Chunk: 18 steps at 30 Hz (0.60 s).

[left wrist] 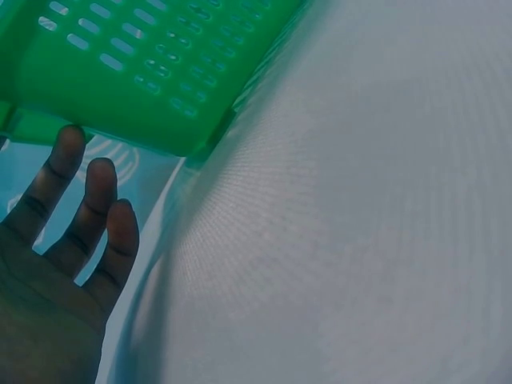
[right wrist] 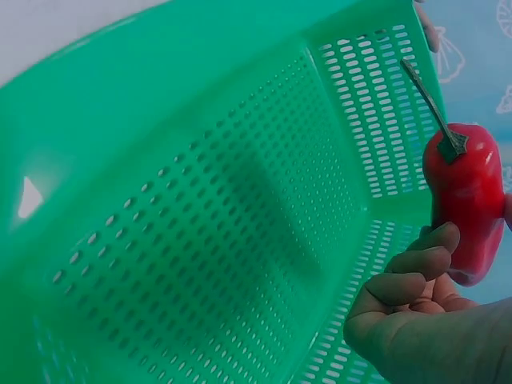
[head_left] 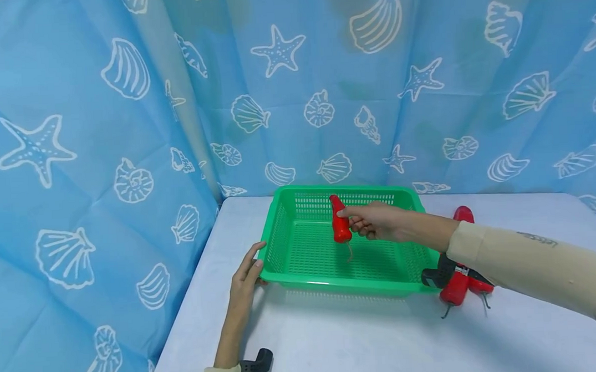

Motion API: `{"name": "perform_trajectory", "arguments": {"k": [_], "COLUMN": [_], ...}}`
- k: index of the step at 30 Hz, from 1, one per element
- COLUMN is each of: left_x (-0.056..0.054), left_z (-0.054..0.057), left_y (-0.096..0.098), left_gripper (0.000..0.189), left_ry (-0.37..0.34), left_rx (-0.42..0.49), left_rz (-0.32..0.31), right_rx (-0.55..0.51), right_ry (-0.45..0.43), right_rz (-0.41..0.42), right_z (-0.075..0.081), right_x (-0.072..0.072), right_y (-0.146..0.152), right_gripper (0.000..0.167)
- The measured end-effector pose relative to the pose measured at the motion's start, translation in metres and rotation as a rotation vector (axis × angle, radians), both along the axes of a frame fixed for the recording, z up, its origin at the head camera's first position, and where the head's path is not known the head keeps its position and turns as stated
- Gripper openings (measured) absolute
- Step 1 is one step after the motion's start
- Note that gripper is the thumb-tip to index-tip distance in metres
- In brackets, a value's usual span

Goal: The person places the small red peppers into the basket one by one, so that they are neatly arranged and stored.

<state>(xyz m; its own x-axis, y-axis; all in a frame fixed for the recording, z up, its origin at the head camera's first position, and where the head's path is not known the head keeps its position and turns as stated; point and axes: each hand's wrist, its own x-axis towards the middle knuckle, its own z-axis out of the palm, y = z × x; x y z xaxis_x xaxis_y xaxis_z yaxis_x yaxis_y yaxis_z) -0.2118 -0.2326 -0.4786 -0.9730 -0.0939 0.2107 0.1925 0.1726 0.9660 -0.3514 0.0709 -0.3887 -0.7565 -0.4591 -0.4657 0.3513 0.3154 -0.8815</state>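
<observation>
Above the inside of the green basket, a red pepper is pinched between the thumb and curled fingers of the right hand; it is held at the fingertips, to the left of that hand in the head view, with its stem pointed down. The basket's left rim is touched by the left hand, its fingers extended and spread. More red peppers are seen on the desk, right of the basket, partly hidden by the right forearm
</observation>
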Motion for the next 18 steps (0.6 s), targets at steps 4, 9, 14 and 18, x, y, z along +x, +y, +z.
{"name": "perform_trajectory", "arguments": {"k": [4,9,14,18], "left_x": [0.000,0.001,0.000,-0.002], "left_z": [0.001,0.000,0.000,0.000], "left_y": [0.000,0.000,-0.002,-0.004], "left_gripper": [0.043,0.043,0.042,0.043], "left_ry": [0.004,-0.001,-0.001,0.001], "left_rx": [-0.004,0.013,0.015,0.014], "left_rz": [-0.004,-0.008,-0.013,-0.019], "right_rx": [0.003,0.015,0.030,0.031], "right_ry": [0.001,0.006,0.041,0.047], "right_rz": [0.013,0.018,0.031,0.041], "right_z": [-0.005,-0.010,-0.012,-0.015], "right_x": [-0.002,-0.006,-0.014,-0.019], "right_y": [-0.008,-0.016,-0.023,-0.028], "right_gripper": [0.033,0.034,0.038,0.038]}}
